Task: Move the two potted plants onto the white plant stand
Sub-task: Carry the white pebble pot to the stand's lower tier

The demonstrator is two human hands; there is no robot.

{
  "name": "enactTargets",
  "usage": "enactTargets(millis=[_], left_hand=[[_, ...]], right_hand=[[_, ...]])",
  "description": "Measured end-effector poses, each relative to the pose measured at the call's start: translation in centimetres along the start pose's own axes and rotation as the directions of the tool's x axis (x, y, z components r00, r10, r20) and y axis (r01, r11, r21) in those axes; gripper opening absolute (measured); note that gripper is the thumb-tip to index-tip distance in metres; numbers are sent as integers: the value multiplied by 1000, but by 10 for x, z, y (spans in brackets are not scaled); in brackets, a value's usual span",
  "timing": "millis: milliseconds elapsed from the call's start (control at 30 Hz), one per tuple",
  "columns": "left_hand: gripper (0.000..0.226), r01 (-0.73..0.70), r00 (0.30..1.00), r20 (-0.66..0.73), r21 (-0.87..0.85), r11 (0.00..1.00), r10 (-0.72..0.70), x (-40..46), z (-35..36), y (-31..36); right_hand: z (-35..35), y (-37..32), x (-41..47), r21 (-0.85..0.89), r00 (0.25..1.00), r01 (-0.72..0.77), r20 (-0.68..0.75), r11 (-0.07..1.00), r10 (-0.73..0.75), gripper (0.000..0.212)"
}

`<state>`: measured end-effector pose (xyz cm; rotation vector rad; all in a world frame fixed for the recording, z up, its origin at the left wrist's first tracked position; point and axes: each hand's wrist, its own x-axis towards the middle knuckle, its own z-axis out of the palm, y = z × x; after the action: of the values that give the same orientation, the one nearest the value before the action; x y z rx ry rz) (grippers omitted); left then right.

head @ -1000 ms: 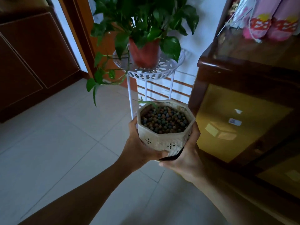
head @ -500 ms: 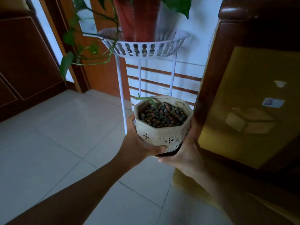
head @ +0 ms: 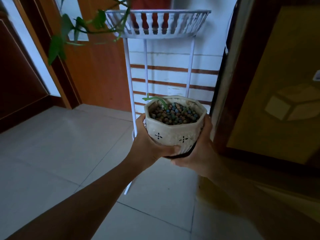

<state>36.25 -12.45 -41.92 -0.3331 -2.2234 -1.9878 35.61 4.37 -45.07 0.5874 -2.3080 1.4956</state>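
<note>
I hold a white octagonal ceramic pot (head: 174, 134), filled with coloured clay pebbles and one small green sprout, between both hands. My left hand (head: 147, 148) grips its left side and my right hand (head: 199, 153) cups its right side and base. The pot is low, in front of the legs of the white plant stand (head: 145, 70). The stand's top basket (head: 157, 25) carries a red pot (head: 150, 4) with trailing green leaves (head: 69, 32); most of that pot is cut off by the frame's top edge.
A dark wooden cabinet with yellowish glass (head: 270, 84) stands close on the right. An orange door frame (head: 97, 66) and dark wood panelling (head: 19, 75) lie to the left. Pale floor tiles (head: 57, 144) spread below, and a white striped wall (head: 169, 70) is behind the stand.
The view has dropped and moved closer to the stand. The white pot in both hands now sits lower, level with the stand's legs, and the red pot has slid out of the top.
</note>
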Motion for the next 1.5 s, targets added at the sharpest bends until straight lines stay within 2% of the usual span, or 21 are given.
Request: enactTargets(millis=[167,367,700,800,933,1033,1200,1300,1500], left_hand=[[111,5,999,-41,-2,1000,-6,24,-3,-21],[98,6,997,-82,-19,1000,-8,66,4,-64],[123,37,986,-161,24,999,-32,125,9,-140],[124,46,978,-204,39,998,-37,139,5,-159],[112,93,958,-279,62,994,-73,151,0,-178],[116,130,944,-315,78,989,-99,156,-3,-194],[113,151,927,-363,136,979,-93,158,-3,-217],[117,182,919,-369,87,979,-138,161,-4,-226],[111,215,914,-367,73,974,-175,165,-9,-240]], right_hand=[[7,20,22,-10,1000,-15,16,1000,16,138],[15,68,59,8,998,-31,59,999,31,150],[41,153,109,2,994,-46,95,999,45,145],[53,173,121,36,992,-52,116,998,48,144],[71,195,132,83,989,-54,145,995,41,144],[83,205,136,93,984,-74,166,993,58,146],[92,221,138,18,983,-74,168,997,70,145],[95,227,142,-16,979,-79,187,997,81,145],[98,229,146,-75,969,-92,225,993,106,144]])
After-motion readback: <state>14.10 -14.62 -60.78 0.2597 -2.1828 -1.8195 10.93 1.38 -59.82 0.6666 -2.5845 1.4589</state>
